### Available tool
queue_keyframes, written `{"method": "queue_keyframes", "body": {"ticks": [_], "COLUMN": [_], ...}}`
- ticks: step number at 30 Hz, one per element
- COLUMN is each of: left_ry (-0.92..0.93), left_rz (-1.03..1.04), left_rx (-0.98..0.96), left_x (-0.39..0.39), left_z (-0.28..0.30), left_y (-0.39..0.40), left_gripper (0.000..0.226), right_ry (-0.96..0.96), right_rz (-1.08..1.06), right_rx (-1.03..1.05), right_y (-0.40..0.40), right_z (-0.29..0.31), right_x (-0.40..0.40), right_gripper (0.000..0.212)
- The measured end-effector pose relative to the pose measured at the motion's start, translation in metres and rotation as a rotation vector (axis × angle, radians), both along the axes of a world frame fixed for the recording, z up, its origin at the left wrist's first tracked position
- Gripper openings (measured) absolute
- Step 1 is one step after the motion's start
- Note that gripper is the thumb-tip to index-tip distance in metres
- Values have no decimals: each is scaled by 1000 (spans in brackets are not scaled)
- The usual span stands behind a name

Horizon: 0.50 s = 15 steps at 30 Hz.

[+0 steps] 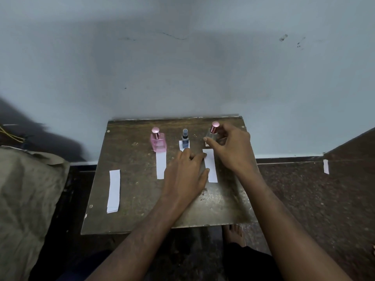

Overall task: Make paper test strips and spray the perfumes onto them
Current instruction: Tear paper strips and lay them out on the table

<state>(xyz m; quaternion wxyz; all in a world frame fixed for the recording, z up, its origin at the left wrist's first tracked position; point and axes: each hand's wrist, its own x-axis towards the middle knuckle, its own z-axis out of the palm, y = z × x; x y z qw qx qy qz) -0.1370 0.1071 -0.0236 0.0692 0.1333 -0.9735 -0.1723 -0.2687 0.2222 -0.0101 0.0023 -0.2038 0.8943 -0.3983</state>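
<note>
While the right hand [231, 148] grips and half-hides a clear bottle [213, 136], the left hand [185, 175] lies flat over a strip [211, 169].

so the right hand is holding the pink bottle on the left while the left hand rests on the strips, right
Not quite. In the head view the right hand grips the clear bottle with the pink cap at the right end of the row. The pink bottle stands untouched. The left hand does rest on the strips.
</note>
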Motion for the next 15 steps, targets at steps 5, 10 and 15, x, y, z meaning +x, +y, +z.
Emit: {"method": "queue_keyframes", "body": {"ticks": [5, 10, 15], "left_ry": [4, 26, 52], "left_rz": [37, 41, 39], "left_rx": [-19, 11, 54], "left_x": [-13, -20, -19], "left_z": [3, 4, 8], "left_y": [-2, -4, -5], "left_gripper": [45, 42, 34], "right_ry": [46, 62, 60], "right_rz": [-12, 23, 42], "right_rx": [-81, -61, -53], "right_y": [5, 10, 10], "right_z": [3, -1, -1], "right_x": [-6, -7, -8], "right_gripper": [26, 37, 36]}}
